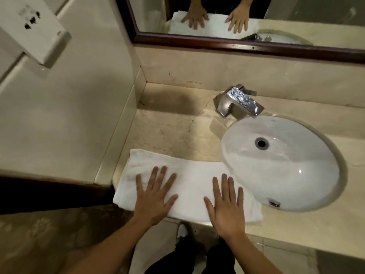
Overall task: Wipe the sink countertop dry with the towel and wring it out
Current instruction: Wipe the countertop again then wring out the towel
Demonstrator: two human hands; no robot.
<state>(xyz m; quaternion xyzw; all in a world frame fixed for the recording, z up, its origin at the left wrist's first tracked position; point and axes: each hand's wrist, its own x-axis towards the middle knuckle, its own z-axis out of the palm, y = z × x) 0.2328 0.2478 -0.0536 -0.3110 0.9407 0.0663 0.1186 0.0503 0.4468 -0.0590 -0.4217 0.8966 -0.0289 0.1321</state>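
Note:
A white folded towel (189, 180) lies flat on the beige marble countertop (173, 129), along its front edge and left of the sink. My left hand (156, 196) presses on the towel's left half, fingers spread and straight. On the right half my right hand (227, 204) lies flat with its fingers straight too. The towel's right end reaches the rim of the white oval sink basin (296, 175).
A chrome faucet (239, 101) beaded with water stands behind the basin. A dark-framed mirror (237, 44) hangs above the backsplash and reflects both hands. A tiled wall with a socket plate (31, 24) closes off the left side. The floor lies below the counter's front edge.

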